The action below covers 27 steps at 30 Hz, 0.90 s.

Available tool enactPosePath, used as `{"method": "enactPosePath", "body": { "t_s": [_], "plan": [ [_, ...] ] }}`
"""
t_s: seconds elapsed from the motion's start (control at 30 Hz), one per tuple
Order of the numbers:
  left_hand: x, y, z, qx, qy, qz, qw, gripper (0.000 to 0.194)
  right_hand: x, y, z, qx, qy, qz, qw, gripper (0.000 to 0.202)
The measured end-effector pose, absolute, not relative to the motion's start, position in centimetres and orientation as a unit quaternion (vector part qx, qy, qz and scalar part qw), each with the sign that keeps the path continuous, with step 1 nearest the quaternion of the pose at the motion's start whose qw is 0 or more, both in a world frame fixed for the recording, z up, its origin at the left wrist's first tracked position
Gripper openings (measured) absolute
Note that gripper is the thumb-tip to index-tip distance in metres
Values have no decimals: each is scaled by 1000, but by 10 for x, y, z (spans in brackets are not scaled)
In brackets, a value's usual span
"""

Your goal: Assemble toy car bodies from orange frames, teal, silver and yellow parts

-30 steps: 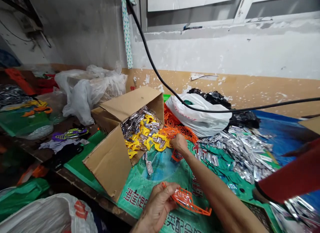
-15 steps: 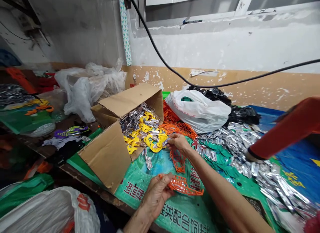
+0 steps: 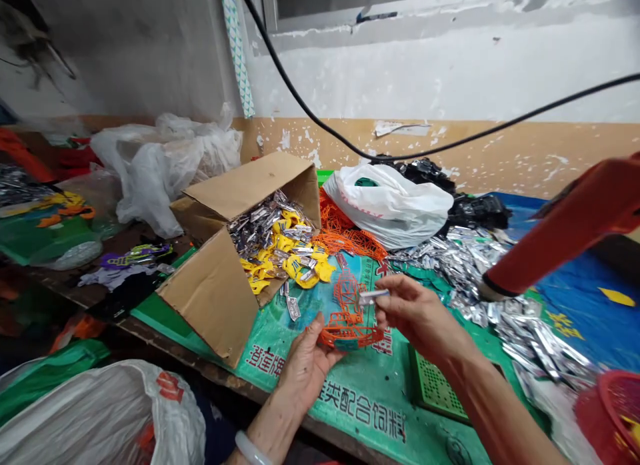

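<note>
My left hand [image 3: 305, 365] is closed, thumb on top, on the near end of an orange plastic lattice piece [image 3: 350, 335]. Between thumb and fingers, my right hand [image 3: 420, 312] pinches a small silver strip [image 3: 373, 296], just above the right part of that lattice. A second orange lattice piece [image 3: 345, 288] lies behind on the green printed sheet [image 3: 360, 412]. Left of the hands, an open cardboard box [image 3: 215, 298] rests on its side, with yellow pieces [image 3: 300, 268] and silver pieces [image 3: 260, 225] spilling from it. One silver piece [image 3: 291, 305] lies before its opening.
A white plastic bag [image 3: 390, 205] sits behind beside orange lattices [image 3: 350, 242]. Silver strips [image 3: 475, 265] heap at right, under a red tube [image 3: 560, 232]. A green perforated tray [image 3: 437, 385] and red bucket [image 3: 607, 412] stand near right. A black cable [image 3: 320, 122] hangs across.
My right hand has moved from the yellow pieces to above the orange lattice, carrying the silver strip. My left hand has turned the lattice slightly. The view has shifted, showing the green tray and red bucket.
</note>
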<state>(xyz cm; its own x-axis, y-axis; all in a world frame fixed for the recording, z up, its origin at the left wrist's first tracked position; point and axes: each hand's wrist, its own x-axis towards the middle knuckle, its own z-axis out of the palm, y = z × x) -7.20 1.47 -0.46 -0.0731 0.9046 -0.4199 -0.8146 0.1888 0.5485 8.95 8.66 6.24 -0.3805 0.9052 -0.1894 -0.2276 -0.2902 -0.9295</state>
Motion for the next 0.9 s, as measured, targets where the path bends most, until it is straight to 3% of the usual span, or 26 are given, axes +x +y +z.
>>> {"method": "enactPosePath", "body": {
  "t_s": [0.23, 0.5, 0.7, 0.77, 0.9],
  "plan": [
    [-42, 10, 0, 129, 368, 634, 667, 31, 107, 22, 34, -428, -402, 662, 466, 29],
    [-27, 0, 0, 207, 390, 656, 612, 32, 108, 13, 27, -459, -506, 519, 514, 23],
    [-30, 2, -1, 260, 425, 615, 611, 39, 117, 11, 22, -453, -529, 545, 467, 26],
    [-36, 4, -1, 329, 486, 589, 555, 41, 120, 12, 19, -463, -512, 565, 452, 29],
    [-51, -2, 7, 515, 613, 546, 246, 35, 126, 13, 12, -489, -471, 578, 453, 34]
  ]
}}
